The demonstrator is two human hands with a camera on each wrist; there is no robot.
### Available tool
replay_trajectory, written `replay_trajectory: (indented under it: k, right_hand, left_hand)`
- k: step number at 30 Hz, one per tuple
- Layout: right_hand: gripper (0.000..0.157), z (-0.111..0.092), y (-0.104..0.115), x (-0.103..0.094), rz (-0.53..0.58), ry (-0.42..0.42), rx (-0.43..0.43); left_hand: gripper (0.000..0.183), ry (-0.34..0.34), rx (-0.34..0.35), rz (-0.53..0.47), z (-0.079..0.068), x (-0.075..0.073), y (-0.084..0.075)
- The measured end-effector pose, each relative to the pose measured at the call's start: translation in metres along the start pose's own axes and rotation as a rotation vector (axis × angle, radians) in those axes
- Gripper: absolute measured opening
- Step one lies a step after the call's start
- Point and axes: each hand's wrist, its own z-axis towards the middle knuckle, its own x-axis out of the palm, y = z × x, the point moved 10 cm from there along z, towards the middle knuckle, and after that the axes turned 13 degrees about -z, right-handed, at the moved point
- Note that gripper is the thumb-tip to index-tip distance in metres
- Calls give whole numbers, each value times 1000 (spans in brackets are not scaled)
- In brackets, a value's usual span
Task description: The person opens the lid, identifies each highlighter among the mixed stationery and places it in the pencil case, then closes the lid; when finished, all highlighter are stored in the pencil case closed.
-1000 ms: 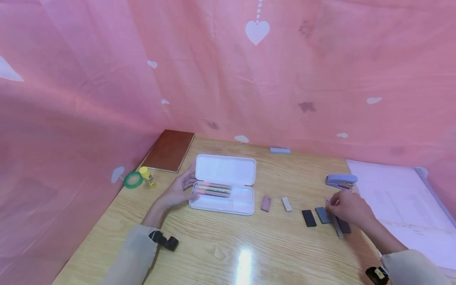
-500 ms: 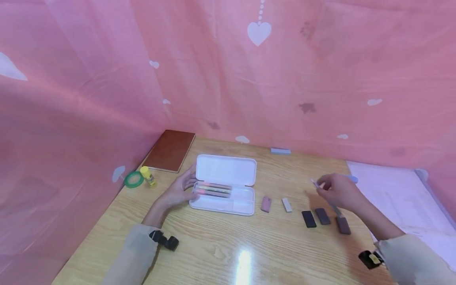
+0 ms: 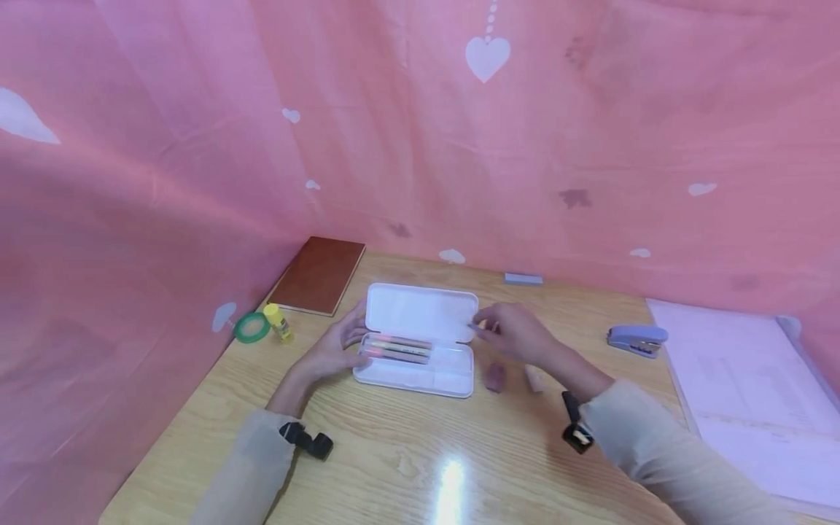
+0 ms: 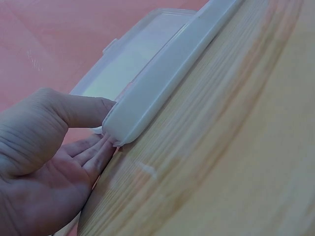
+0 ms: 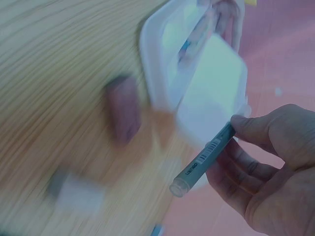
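Head view shows my left hand [image 3: 337,350] lying against the left end of the open white pencil case [image 3: 417,340], which sits near the middle of the worktop [image 3: 420,452], a little toward its far edge; the fingers are fairly straight, touching the case rather than wrapped round it. My right hand [image 3: 518,334] hangs over the case's right end with its fingers curled, pinching a slim pen [image 3: 474,327] that is barely visible from here. The right wrist view makes it plain: my thumb and fingers [image 5: 256,130] grip a grey-green pen [image 5: 205,158] with a barcode label, its free end pointing down and away from my palm, just beside the case's right end [image 5: 206,98], though I cannot tell whether it touches. That view also shows a blurred pinkish eraser [image 5: 123,113] on the wood beside the case. The left wrist view shows what the others hide: my thumb [image 4: 81,109] pressing the corner of the case's tray [image 4: 162,78] while my fingertips [image 4: 101,150] rest under its end. Only the head view takes in the pens [image 3: 397,350] already lying in the tray, the brown notebook [image 3: 319,274] at the far left corner, the green tape roll [image 3: 250,327], the yellow glue stick [image 3: 278,323] and the blue stapler [image 3: 635,339] toward the right edge.
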Motion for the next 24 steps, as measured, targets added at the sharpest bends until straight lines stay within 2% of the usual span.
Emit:
replay_trajectory:
  k: [4,9,13,16,20,24]
  right_hand:
    - [18,24,29,14,7,24,-47]
    - [19,44,48,30,36,41,-70]
    - [20,51,52,44,78,55,-58]
    - [22,51,49,58,92,96,-19]
    - [23,47,46,72,44,134,9]
    - [21,44,47,72,-1,108,-8]
  left_hand:
    - [99,6,-4,-2,0,0,0]
    - [100,5,-10,1,0,0,-1]
    - [101,-3,-8,5,2,-1,0]
    - [101,0,-9,-4,4,-3,6]
    - [101,-1,-21,-13,8,-7,20]
    - [101,-14,-22,-9,11,-11,29]
